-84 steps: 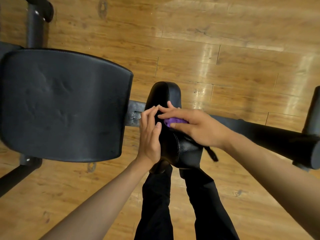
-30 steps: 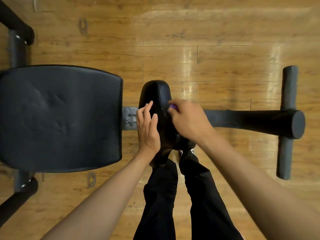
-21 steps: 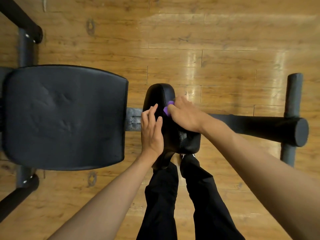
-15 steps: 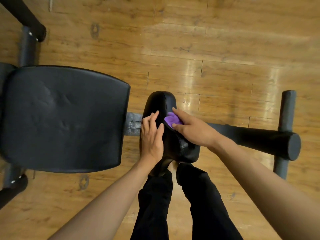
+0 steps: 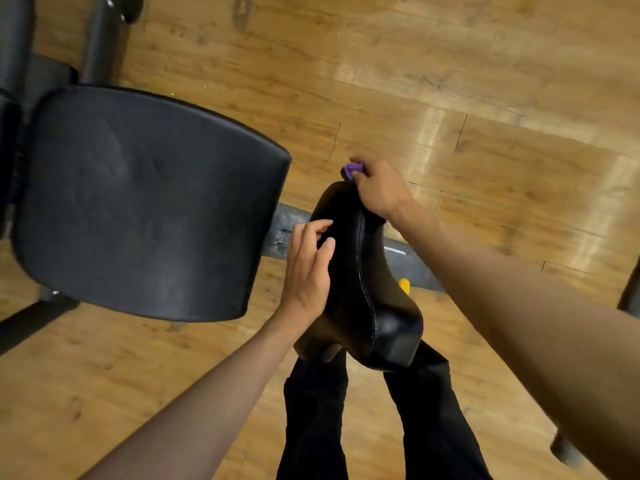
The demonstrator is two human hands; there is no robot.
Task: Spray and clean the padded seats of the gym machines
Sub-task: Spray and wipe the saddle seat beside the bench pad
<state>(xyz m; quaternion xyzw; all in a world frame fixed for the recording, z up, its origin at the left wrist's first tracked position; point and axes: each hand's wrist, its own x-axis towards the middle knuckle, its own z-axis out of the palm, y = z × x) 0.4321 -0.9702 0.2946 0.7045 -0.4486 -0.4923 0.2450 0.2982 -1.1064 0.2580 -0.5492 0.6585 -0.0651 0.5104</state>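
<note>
A narrow black padded seat (image 5: 367,289) with a stitched seam stands on edge in the middle of the view. My right hand (image 5: 381,188) is closed on a purple cloth (image 5: 351,170) and presses it against the pad's far tip. Only a small bit of the cloth shows past my fingers. Flat against the pad's left side lies my left hand (image 5: 308,271), fingers apart and holding nothing. A wide black padded seat (image 5: 145,202) lies to the left. No spray bottle is in view.
A grey metal frame bar (image 5: 412,265) runs under the narrow pad, with a small yellow knob (image 5: 404,285) beside it. Black frame tubes (image 5: 100,39) stand at the upper left. My legs in black trousers (image 5: 346,420) are below the pad. The floor (image 5: 485,98) is glossy wood planks.
My right hand has slid the purple cloth from the middle of the narrow pad out to its far tip. My left hand has stayed on the pad's left side. The camera has moved closer.
</note>
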